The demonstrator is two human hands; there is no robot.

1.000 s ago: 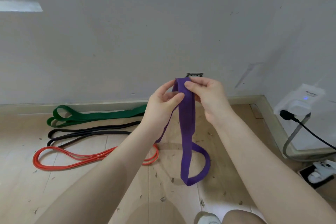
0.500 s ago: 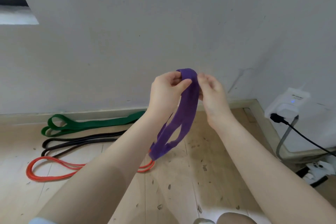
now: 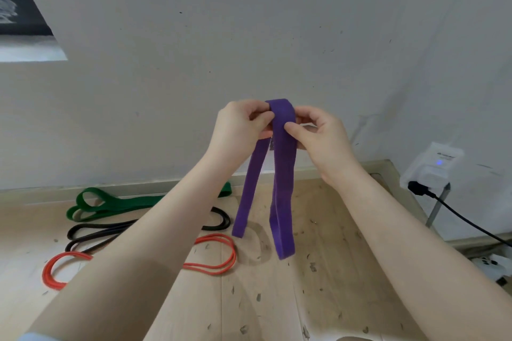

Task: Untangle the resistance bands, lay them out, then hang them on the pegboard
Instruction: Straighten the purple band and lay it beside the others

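Note:
A wide purple resistance band point(image 3: 282, 185) hangs folded in front of the white wall, its two strands dangling above the wooden floor. My left hand point(image 3: 241, 124) pinches its top fold from the left. From the right, my right hand point(image 3: 318, 135) pinches the same fold with thumb and fingers. On the floor to the left lie a green band point(image 3: 116, 203) by the skirting, a black band point(image 3: 94, 232) in front of it, and a red band point(image 3: 216, 257) nearest me, partly hidden by my left forearm. No pegboard is in view.
A white plug-in device point(image 3: 435, 166) with a blue light sits on the right wall, and a black cable point(image 3: 468, 221) runs from it. A dark picture point(image 3: 19, 5) hangs at the upper left. Small debris flecks dot the wooden floor point(image 3: 277, 299).
Both hands have risen with the purple band. Its lower loop left the floor, swung left, and now hangs as two straight strands.

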